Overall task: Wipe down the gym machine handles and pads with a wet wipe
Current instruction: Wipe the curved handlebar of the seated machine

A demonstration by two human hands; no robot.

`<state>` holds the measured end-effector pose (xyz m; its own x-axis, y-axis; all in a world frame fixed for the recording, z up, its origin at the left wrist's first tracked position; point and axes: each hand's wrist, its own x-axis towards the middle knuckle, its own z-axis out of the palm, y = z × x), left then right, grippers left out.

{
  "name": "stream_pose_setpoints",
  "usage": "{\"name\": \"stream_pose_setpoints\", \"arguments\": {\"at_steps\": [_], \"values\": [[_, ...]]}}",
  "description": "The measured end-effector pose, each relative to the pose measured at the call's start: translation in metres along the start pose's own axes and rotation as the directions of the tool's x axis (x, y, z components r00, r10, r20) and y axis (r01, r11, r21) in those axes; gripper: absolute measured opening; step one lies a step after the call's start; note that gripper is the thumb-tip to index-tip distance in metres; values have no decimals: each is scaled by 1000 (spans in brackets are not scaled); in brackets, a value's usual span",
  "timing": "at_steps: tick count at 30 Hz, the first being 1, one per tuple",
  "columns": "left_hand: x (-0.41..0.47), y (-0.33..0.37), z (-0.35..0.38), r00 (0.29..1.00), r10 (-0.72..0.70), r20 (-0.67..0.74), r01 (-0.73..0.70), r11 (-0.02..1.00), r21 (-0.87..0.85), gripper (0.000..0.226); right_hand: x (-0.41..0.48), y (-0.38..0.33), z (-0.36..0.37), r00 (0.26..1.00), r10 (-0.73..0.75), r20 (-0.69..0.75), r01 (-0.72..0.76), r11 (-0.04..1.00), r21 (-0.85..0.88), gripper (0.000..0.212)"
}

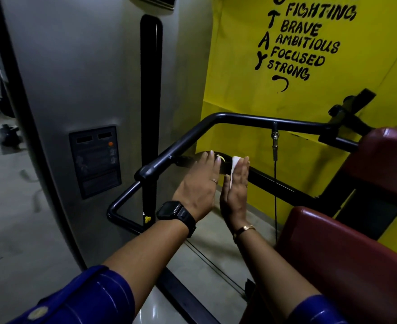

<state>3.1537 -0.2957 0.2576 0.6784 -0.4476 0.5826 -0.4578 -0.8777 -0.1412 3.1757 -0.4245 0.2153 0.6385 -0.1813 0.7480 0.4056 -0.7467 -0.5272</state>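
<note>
Wet wipe (233, 170), small, white and folded, sits just right of the frame's centre, lying flat against the fingers of the right hand (236, 192). At the bottom edge, two blue sleeves (87, 298) give way to bare forearms reaching up into the middle of the frame. The left wrist wears a black digital watch (169, 210); the right wrist wears a thin gold bracelet (245, 229). The left hand (197, 185) is flat with straight fingers and holds nothing. The right hand stands on edge, palm facing the left hand, fingers straight; whether its thumb pins the wipe cannot be told. The two hands are close together with the wipe between them.

At lower right is a dark red seat pad (344, 260), and above it, at the right edge, a second red pad (384, 160). Just beyond the fingertips a black handle bar (251, 118) bends across the centre, with a thin cable (275, 183) hanging from it. Left of centre rises the machine's grey shroud (87, 78), bearing a dark label panel (95, 160). At upper right stands a yellow wall (239, 78) with black lettering (307, 43): fighting, brave, ambitious, focused, strong.
</note>
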Motion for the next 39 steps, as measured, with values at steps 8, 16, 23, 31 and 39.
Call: {"name": "stream_pose_setpoints", "arguments": {"at_steps": [8,16,23,31,39], "values": [[0,2,-7,1000,-1,22,2,1000,-29,62,39,-10,-18,976,184,114,-189,981,35,41],[2,1,-8,999,-3,38,4,1000,-6,65,-6,25,-25,959,-219,180,259,934,-244,57],[1,2,-16,993,-25,117,33,997,-65,68,-12,-31,-23,952,285,117,-301,939,168,53],[3,3,-21,985,-29,171,46,995,-94,68,9,-74,-53,594,738,321,-691,264,673,36],[3,-7,-22,974,71,216,-23,976,-218,73,38,-102,-73,570,766,299,-471,6,882,42]]}}
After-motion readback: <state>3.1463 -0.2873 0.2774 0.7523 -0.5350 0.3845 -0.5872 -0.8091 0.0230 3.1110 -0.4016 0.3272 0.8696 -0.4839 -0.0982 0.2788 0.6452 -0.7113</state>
